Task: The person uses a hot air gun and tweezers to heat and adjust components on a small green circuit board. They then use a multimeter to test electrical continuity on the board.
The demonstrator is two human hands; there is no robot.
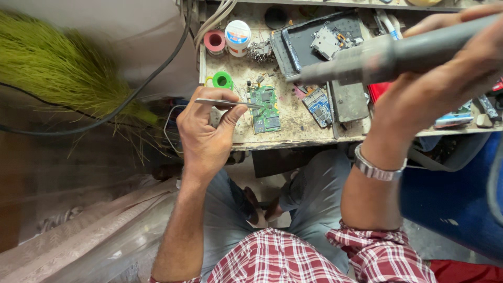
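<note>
Left hand [207, 131]: fingers closed on steel tweezers [228, 104], tips at a green circuit board [264, 109] lying on the bench [293, 137]. Right hand [445, 78]: gripping a grey nozzle tool [387, 55], aimed leftward above the board. Nearby: green tape roll [222, 80], white jar [238, 36].

circuit board [265, 108]: green | tape roll [222, 80]: green | shirt [293, 259]: red-white plaid | broom [63, 68]: yellow-green

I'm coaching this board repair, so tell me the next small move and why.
Probably bring the grey nozzle down toward the green circuit board. The left hand already holds the tweezers with their tip at the board, while the right hand holds the nozzle high, off to the board's right.
</note>
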